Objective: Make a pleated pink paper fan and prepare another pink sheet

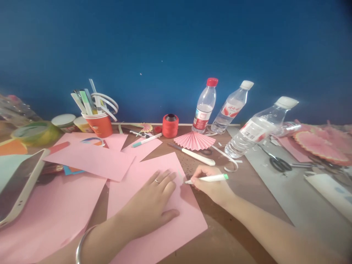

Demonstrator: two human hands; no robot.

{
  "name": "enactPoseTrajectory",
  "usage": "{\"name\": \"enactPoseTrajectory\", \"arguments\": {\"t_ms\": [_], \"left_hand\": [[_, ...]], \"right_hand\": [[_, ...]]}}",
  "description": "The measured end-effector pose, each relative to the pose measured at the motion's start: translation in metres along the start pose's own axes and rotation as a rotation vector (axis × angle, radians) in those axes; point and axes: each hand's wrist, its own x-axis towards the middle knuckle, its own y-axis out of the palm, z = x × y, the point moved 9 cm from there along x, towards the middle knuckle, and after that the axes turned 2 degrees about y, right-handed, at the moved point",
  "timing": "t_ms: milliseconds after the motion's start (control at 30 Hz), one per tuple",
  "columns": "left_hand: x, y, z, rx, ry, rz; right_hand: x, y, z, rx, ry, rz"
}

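A sheet of pink paper [187,216] lies on the brown table in front of me. My left hand [154,200] rests flat on it with fingers stretched out. At the sheet's right edge, my right hand [210,183] grips a white marker [209,178] with a green end, its tip close to or touching the paper. A faint green mark shows near the tip. Just beyond that hand lie a white utility knife [198,156] and a pleated pink paper fan [194,140].
Several water bottles [205,106] stand along the blue wall. A red thread spool [170,125] and a red paper cup [99,124] of markers sit at the back. More pink sheets [55,205] and a phone [23,187] are left. Scissors [279,163] lie on the right.
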Motion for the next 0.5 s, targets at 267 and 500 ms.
{"name": "enactPoseTrajectory", "arguments": {"t_ms": [267,500], "left_hand": [[-0.0016,0.0036,-0.0019,-0.032,0.031,-0.003],[-0.0012,0.0009,-0.0038,-0.038,0.034,-0.021]], "right_hand": [[-0.0015,0.0011,-0.0106,-0.013,0.034,-0.019],[-0.0001,0.0004,-0.0056,-0.051,0.006,-0.028]]}}
